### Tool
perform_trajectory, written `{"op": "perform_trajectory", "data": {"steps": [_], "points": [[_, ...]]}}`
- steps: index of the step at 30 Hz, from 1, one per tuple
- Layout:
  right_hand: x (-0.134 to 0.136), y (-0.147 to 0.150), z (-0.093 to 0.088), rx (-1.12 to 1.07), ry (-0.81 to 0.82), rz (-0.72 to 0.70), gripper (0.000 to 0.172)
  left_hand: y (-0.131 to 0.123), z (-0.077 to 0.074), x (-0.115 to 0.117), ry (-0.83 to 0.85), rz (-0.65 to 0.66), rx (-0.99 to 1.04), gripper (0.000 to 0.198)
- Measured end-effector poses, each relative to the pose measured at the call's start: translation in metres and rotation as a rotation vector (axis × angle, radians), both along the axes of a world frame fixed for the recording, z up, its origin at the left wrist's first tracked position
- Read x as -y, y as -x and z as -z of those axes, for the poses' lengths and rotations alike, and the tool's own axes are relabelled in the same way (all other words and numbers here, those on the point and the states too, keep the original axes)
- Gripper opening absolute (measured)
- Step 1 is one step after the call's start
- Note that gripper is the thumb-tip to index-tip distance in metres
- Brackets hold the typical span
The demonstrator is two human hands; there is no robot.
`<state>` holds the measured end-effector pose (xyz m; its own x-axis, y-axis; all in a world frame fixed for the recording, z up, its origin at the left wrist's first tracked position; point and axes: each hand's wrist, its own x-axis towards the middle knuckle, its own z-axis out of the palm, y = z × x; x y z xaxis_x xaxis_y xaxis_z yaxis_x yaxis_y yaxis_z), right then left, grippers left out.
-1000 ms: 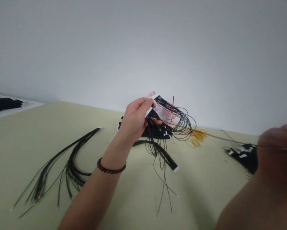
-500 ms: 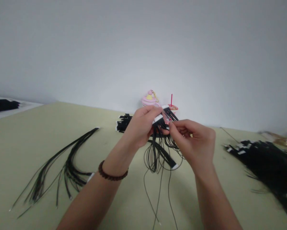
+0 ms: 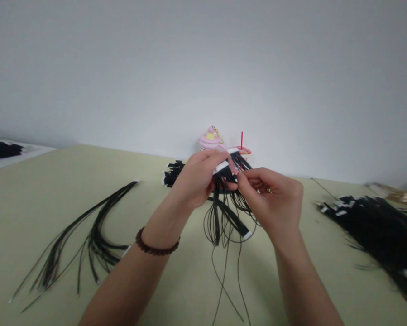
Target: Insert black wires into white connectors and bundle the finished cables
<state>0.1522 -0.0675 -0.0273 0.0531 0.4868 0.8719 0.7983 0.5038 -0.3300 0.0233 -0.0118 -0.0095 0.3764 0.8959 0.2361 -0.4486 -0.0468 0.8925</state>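
Note:
My left hand (image 3: 201, 179) is closed on a wire harness (image 3: 225, 174) of thin black wires with white connectors. One white connector (image 3: 221, 167) shows beside its thumb, and another white connector (image 3: 233, 151) sits just above. Against the wires, my right hand (image 3: 271, 194) pinches with thumb and forefinger; the small end between its fingertips looks like a wire tip, mostly hidden. Looped black wires hang beneath both hands, and several loose ends trail towards me. A further white connector (image 3: 246, 235) ends a black strand lower down.
Loose black wires (image 3: 101, 226) lie on the pale green table (image 3: 47, 194) to the left. A large pile of black wires (image 3: 376, 231) is at the right. Behind my hands are a bundle (image 3: 172, 174), a pink lidded cup (image 3: 209, 141) and a red straw (image 3: 241, 140), near the wall.
Both hands keep their hold and have hardly moved. The hanging loose wire ends have swung a little to the right; the whole view has shifted slightly.

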Motion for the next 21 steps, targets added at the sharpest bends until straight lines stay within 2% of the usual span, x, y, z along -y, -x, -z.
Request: {"op": "perform_trajectory", "data": {"steps": [6, 13, 21], "points": [[-0.0016, -0.0004, 0.0019, 0.008, -0.004, 0.001, 0.013, 0.0013, -0.0048, 0.0042, 0.004, -0.058, -0.089, 0.025], [-0.0046, 0.0006, 0.0041, 0.059, -0.067, -0.006, 0.014, 0.0011, -0.0020, 0.0037, -0.011, -0.002, -0.082, 0.023], [-0.0053, 0.0012, 0.0049, 0.056, -0.033, -0.018, 0.013, 0.0035, -0.0015, 0.0040, -0.044, 0.020, -0.095, 0.019]]}}
